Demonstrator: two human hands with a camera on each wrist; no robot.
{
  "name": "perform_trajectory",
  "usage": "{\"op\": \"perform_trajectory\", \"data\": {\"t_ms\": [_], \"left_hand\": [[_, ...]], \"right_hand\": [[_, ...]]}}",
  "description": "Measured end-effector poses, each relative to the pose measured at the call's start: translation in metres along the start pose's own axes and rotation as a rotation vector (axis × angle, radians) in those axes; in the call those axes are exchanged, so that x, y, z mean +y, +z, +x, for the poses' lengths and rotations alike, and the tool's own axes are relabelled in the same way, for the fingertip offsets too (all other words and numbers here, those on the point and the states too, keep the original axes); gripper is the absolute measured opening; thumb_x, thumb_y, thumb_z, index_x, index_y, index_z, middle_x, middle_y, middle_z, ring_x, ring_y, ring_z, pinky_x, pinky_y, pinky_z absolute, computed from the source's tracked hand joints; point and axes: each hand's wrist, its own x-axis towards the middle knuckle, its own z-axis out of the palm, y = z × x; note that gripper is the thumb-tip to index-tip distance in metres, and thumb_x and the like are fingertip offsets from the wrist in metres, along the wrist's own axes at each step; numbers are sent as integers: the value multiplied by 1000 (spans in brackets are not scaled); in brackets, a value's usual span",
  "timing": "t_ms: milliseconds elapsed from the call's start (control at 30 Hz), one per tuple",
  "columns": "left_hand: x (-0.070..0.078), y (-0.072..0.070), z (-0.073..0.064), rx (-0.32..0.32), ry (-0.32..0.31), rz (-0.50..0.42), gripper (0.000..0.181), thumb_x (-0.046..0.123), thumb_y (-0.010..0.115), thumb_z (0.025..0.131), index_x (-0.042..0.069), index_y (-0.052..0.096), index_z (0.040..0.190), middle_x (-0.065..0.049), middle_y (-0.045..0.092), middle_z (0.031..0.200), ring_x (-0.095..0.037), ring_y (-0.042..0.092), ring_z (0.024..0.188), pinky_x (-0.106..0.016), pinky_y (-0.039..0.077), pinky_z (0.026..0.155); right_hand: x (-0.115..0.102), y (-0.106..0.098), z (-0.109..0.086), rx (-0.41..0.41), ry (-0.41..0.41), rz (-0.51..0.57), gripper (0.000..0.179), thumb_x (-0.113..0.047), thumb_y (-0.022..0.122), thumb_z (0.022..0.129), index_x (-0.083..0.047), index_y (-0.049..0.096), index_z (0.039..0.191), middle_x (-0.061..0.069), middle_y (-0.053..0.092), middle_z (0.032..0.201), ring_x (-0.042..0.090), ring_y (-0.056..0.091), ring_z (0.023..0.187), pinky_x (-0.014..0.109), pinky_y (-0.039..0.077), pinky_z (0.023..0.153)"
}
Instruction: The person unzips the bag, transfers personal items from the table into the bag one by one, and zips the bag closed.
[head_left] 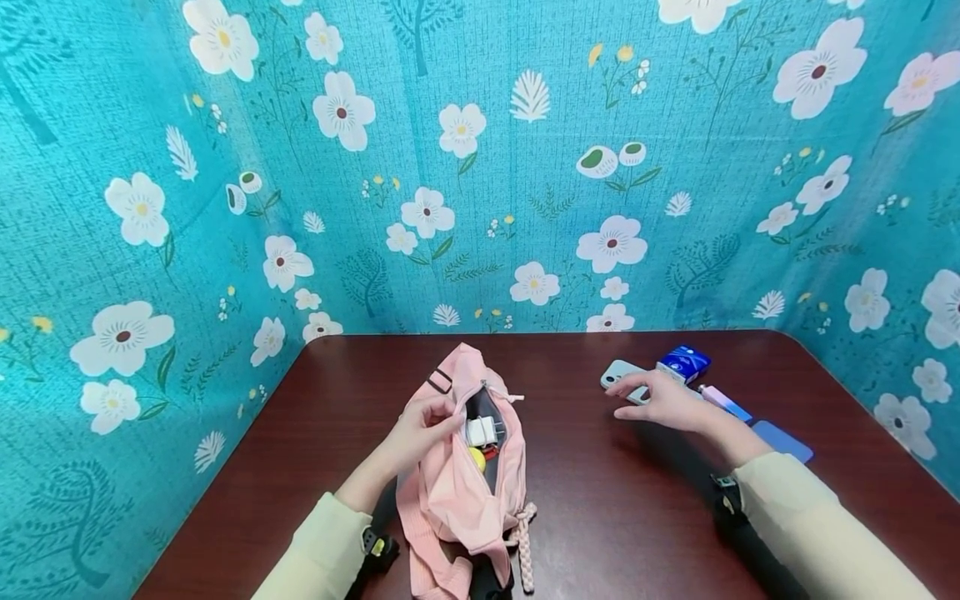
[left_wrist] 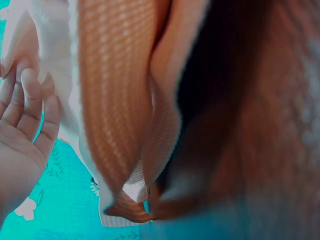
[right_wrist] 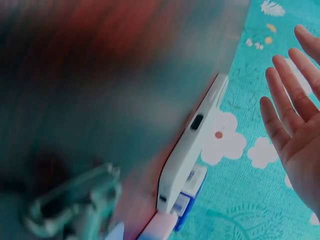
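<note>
One left hand (head_left: 415, 435) is showing left of lower centre and one right hand (head_left: 666, 402) right of centre, making two bare hands. Two pale cream sleeves (head_left: 318, 546) are running along the bottom of the frame. One dark red-brown bench (head_left: 585, 500) is spanning the lower half. One pink fabric bag (head_left: 467, 504) is lying at lower centre, and three small things are showing in its opening: one white block-shaped plug (head_left: 480, 430), one round yellow item (head_left: 477, 458) and one red item (head_left: 491, 452). Four things are lying toward the right: one pale round-cornered phone (head_left: 617, 369), one blue-and-white packet (head_left: 684, 361), one slim pink-and-blue bar (head_left: 726, 402) and one flat blue rectangle (head_left: 783, 440).
</note>
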Motion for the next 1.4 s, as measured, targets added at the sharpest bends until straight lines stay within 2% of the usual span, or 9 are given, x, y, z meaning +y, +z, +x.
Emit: {"op": "perform_trajectory", "data": {"t_ms": [167, 467, 567, 667, 800, 867, 967, 1200, 1400], "left_hand": [[0, 0, 1, 3, -6, 4, 6, -1, 63, 91, -5, 63, 87, -1, 53, 70, -11, 49, 65, -21, 41, 61], [2, 0, 1, 1, -14, -2, 7, -1, 63, 91, -5, 63, 86, 0, 52, 70, -9, 48, 64, -20, 40, 61], [2, 0, 1, 1, -9, 2, 7, -1, 63, 91, -6, 63, 86, -3, 52, 69, -10, 48, 64, -20, 40, 61], [3, -1, 1, -2, -13, 3, 6, -1, 63, 91, -6, 63, 87, -14, 54, 69, -13, 49, 64, -20, 41, 60], [4, 0, 1, -10, -17, -2, 6, -1, 63, 92, -6, 63, 89, -27, 54, 73, -27, 51, 65, -20, 43, 61], [4, 0, 0, -13, -18, 0, 6, -1, 63, 92, -6, 63, 89, -28, 54, 74, -33, 51, 66, -22, 44, 61], [5, 0, 0, -15, -26, 2, 6, -1, 63, 92, -6, 63, 89, -23, 55, 72, -38, 51, 68, -24, 45, 62], [5, 1, 0, -12, -40, 15, 5, -1, 63, 92, -5, 64, 89, -8, 56, 71, -29, 52, 66, -22, 45, 62], [5, 1, 0, -13, -37, 14, 5, -1, 63, 92, -5, 64, 89, -11, 56, 70, -40, 51, 69, -22, 45, 62]], "right_hand": [[10, -10, -2, -3, 74, -36, 37, -19, 77, 84, -5, 68, 117, 14, 67, 112, 35, 58, 105, 52, 50, 82], [29, -25, -1, 20, 150, -50, 39, -18, 78, 83, -3, 68, 117, 16, 65, 114, 37, 56, 106, 50, 50, 82], [34, -27, -1, 15, 195, -48, 44, -21, 79, 82, -2, 66, 119, 19, 63, 116, 38, 55, 106, 48, 51, 79], [40, -27, 1, 9, 221, -40, 48, -23, 79, 82, -1, 65, 122, 22, 62, 118, 40, 55, 108, 50, 51, 81], [46, -25, 2, -12, 258, -18, 51, -25, 78, 82, -1, 63, 124, 25, 59, 122, 44, 52, 112, 57, 47, 85], [49, -24, 1, -29, 286, -10, 53, -27, 78, 82, -1, 62, 126, 27, 56, 125, 46, 50, 114, 60, 45, 87], [52, -23, 0, -52, 323, -3, 57, -28, 78, 82, -1, 59, 129, 30, 52, 129, 48, 46, 118, 64, 41, 89], [59, -22, 0, -66, 343, -46, 66, -31, 79, 81, 0, 54, 134, 32, 46, 136, 52, 39, 123, 67, 37, 91], [64, -23, 1, -80, 362, -97, 69, -36, 79, 79, 0, 55, 133, 35, 43, 137, 54, 37, 124, 68, 37, 92]]}}
